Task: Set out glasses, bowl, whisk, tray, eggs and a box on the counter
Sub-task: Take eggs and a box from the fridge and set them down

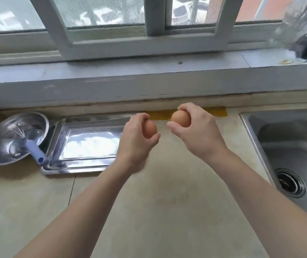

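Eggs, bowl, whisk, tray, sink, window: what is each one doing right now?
Left egg: held in the left hand, above the counter.
Right egg: held in the right hand.
Bowl: on the counter, tilted.
Whisk: lying in the bowl, handle sticking out over the tray.
Tray: flat on the counter, nothing in it.
Sink: no dishes in it.
Window: looks closed.

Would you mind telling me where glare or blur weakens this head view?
Head view: the tray floor mirrors bright sky, washing it out; the bowl glints too; the window frame bows from wide-angle distortion; the left hand edge is slightly motion-blurred.
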A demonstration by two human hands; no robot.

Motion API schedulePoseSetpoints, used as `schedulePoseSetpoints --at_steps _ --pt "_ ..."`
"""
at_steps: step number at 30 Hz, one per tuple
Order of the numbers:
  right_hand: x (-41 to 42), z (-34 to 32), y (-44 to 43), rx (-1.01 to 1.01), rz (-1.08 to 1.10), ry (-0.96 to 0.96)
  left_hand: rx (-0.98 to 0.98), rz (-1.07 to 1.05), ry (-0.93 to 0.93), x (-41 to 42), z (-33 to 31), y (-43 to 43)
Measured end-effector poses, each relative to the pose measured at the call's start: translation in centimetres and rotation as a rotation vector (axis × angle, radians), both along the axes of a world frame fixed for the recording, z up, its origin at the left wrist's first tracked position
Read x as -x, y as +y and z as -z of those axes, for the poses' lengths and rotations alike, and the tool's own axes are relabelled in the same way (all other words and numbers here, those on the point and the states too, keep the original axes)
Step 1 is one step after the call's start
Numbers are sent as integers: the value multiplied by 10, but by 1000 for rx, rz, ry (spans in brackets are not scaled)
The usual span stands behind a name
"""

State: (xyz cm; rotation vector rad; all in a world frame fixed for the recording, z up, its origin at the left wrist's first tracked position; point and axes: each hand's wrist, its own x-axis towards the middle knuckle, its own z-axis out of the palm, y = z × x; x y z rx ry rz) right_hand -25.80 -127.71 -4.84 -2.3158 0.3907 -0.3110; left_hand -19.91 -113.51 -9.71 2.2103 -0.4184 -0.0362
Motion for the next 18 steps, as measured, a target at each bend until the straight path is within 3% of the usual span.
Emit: schedulePoseSetpoints --at_steps 9,18 --pt "-33 57 -27 2 -31 97 -509 139 -132 -66 69 -34" --pt "-82 86 -28 12 -29 73 -641 81 -168 -102 72 -45"
